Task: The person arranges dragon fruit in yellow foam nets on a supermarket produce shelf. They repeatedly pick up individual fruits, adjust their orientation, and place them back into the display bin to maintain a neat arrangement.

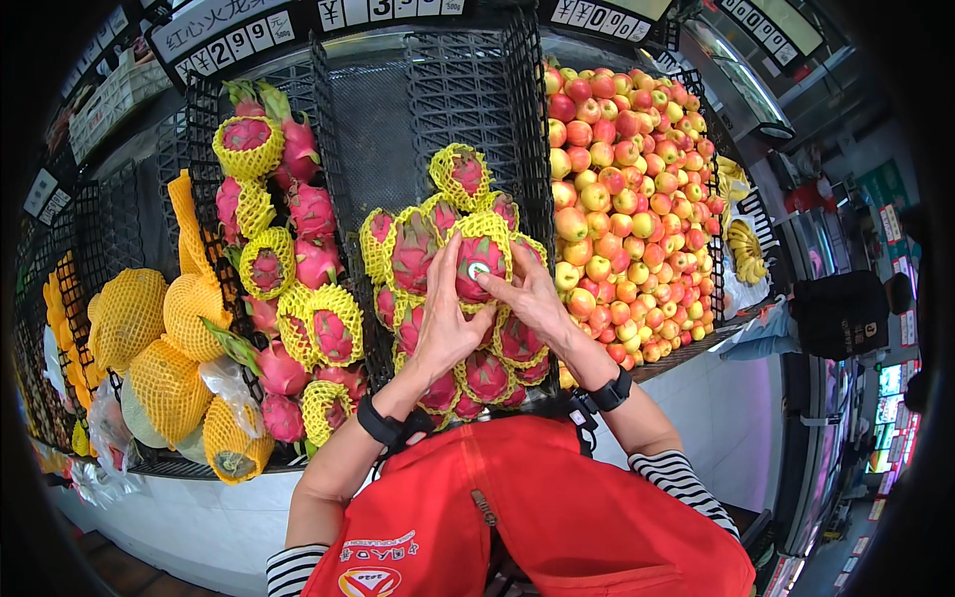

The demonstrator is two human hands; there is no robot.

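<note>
Between my two hands is a dragon fruit (485, 257) with a yellow foam net around its far side and a round sticker on its skin. My left hand (451, 313) holds its left side with the fingers pointing away from me. My right hand (528, 291) grips the right side, the thumb beside the sticker. Under and around it lies a pile of netted dragon fruits (412, 250) in a black plastic crate (369, 149). One more netted dragon fruit (462, 175) sits at the far end of this pile.
On the left, another crate holds dragon fruits (317, 213), some netted. Farther left lie melons (168, 380) in orange foam nets. To the right is a heap of apples (627, 209), with bananas (746, 250) beyond. A person (835, 313) stands in the aisle at right.
</note>
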